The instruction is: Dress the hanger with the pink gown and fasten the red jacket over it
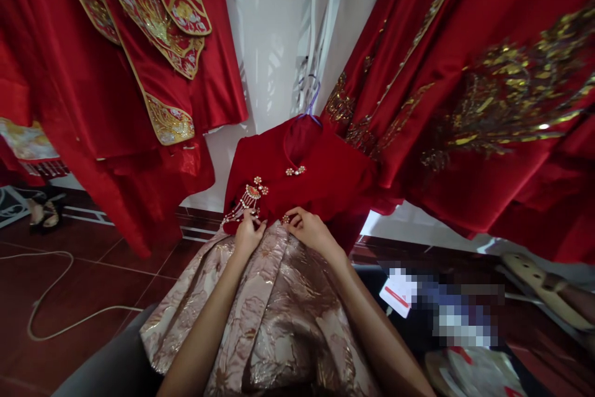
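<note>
A dark red dress top (320,183) with a mandarin collar hangs on a hanger before me, joined to a shiny pink-gold brocade skirt (274,316) that spreads toward me. My left hand (248,233) is closed at the waist seam, just under a beaded tassel brooch (248,199). My right hand (309,228) pinches a small button ornament at the waist a little to the right. A pearl button clasp (295,171) sits below the collar.
Red robes with gold embroidery hang at the left (139,75) and at the right (488,106). A white wall (274,31) stands behind. A pale cord (51,298) loops over the dark red tiled floor at the left. Papers and a card (397,295) lie low right.
</note>
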`<move>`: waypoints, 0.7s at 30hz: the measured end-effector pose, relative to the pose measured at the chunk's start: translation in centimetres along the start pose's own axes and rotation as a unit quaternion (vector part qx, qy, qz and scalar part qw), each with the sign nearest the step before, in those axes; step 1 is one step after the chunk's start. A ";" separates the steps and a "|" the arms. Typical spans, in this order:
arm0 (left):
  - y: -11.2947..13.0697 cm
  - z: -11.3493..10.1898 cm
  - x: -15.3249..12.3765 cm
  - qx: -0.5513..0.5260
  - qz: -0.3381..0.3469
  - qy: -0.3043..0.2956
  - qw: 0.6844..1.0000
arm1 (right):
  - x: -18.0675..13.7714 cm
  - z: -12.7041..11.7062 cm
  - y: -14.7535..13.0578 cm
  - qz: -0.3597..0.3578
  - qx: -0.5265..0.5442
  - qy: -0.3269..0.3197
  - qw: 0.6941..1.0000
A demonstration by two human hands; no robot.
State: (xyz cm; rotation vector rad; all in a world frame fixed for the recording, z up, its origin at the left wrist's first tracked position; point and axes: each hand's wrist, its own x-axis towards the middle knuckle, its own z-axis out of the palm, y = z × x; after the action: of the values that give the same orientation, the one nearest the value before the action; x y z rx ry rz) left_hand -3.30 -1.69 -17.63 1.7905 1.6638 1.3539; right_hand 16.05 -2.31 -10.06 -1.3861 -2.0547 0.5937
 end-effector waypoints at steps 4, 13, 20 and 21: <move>0.3 -0.6 0.0 0.055 0.021 0.045 0.997 | 0.1 0.9 0.0 -0.007 -0.004 0.014 1.000; 0.7 -1.6 -0.6 0.037 0.085 0.065 0.994 | 0.1 -0.5 -0.4 -0.031 0.027 0.057 0.997; 0.7 -1.2 0.5 0.123 0.073 0.028 0.989 | 0.0 -2.4 0.1 0.031 0.133 0.047 0.989; 0.7 -1.2 0.6 0.131 0.060 0.017 0.989 | 0.0 -2.6 0.3 0.040 0.156 0.038 0.986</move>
State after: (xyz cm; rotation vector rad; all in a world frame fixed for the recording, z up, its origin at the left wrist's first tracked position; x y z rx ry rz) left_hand -3.97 -1.72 -16.21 2.0547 1.8513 1.2689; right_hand 17.97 -2.07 -8.35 -1.2873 -1.7642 0.8443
